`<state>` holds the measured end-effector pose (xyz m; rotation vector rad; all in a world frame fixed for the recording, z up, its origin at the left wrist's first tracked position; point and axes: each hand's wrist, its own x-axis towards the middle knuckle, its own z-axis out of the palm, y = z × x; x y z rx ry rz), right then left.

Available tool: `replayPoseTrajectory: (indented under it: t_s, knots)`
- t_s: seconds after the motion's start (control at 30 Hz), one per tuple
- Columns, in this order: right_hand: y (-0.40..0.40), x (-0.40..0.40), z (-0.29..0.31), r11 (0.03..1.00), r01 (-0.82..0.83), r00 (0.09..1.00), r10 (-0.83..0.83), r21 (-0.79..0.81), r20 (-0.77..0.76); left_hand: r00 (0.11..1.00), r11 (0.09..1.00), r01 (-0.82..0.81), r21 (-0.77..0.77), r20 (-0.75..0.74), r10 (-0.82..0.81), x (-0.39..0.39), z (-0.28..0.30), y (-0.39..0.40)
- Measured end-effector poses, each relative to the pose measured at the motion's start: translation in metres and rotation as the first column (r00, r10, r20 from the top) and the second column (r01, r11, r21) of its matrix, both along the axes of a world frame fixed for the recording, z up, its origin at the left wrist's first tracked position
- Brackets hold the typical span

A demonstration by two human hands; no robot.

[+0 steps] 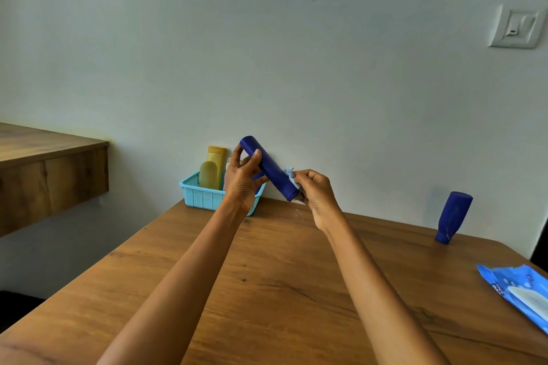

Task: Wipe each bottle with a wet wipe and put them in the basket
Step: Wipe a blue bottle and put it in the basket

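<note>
A dark blue bottle (271, 167) is held tilted in the air above the table's far edge. My left hand (243, 178) grips its upper end. My right hand (315, 192) pinches a crumpled pale wet wipe (292, 176) against the bottle's lower end. Behind my left hand sits a light blue basket (201, 195) against the wall, holding two yellow bottles (212, 167). A second dark blue bottle (453, 216) stands cap down at the table's far right.
The wooden table (267, 275) runs up to a white wall. A blue pack of wet wipes (519, 290) lies at the right edge. A wooden shelf (44, 163) juts out on the left. A wall switch (517, 27) is high on the right.
</note>
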<state>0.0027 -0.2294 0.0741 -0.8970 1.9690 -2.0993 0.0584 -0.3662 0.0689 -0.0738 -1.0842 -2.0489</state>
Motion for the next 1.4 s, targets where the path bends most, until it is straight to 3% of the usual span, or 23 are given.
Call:
replayPoseTrajectory:
  t_s: [0.17, 0.33, 0.43, 0.63, 0.8, 0.9, 1.03, 1.2, 1.4]
  knots:
    - [-0.005, -0.002, -0.006, 0.994, 0.091, 0.993, -0.095, 0.062, 0.064, 0.995, 0.995, -0.093, -0.041, 0.014, 0.094, -0.003, -0.003, 0.006]
    - [0.001, -0.003, -0.004, 0.989, 0.005, 0.997, 0.006, 0.15, -0.073, 0.992, 0.992, -0.128, 0.005, 0.013, 0.128, -0.002, -0.003, 0.005]
    - [0.001, -0.003, -0.004, 0.978, 0.095, 0.968, -0.047, 0.187, -0.245, 0.988, 0.988, -0.153, 0.017, 0.016, 0.153, -0.001, -0.002, 0.005]
    - [-0.008, 0.001, -0.009, 0.937, 0.312, 0.782, -0.158, 0.16, -0.602, 0.974, 0.97, -0.225, 0.089, 0.055, 0.221, -0.002, -0.001, 0.005]
    - [-0.008, 0.004, -0.018, 0.913, 0.395, 0.564, -0.153, 0.103, -0.811, 0.958, 0.951, -0.259, 0.166, 0.172, 0.231, -0.004, 0.005, 0.005]
    - [-0.006, 0.004, -0.022, 0.892, 0.438, 0.488, -0.131, 0.113, -0.863, 0.949, 0.951, -0.224, 0.211, 0.267, 0.165, -0.004, 0.004, 0.005]
    - [-0.002, 0.0, -0.021, 0.905, 0.415, 0.516, -0.15, 0.093, -0.843, 0.936, 0.968, -0.167, 0.185, 0.339, 0.097, -0.005, 0.003, 0.003]
    - [0.006, -0.008, -0.019, 0.947, 0.32, 0.63, -0.2, 0.016, -0.751, 0.943, 0.992, -0.051, 0.112, 0.332, 0.011, -0.003, 0.007, -0.005]
    - [0.007, -0.011, -0.023, 0.959, 0.277, 0.629, -0.138, 0.055, -0.765, 0.935, 0.991, -0.13, 0.038, 0.337, 0.11, -0.003, 0.001, -0.005]
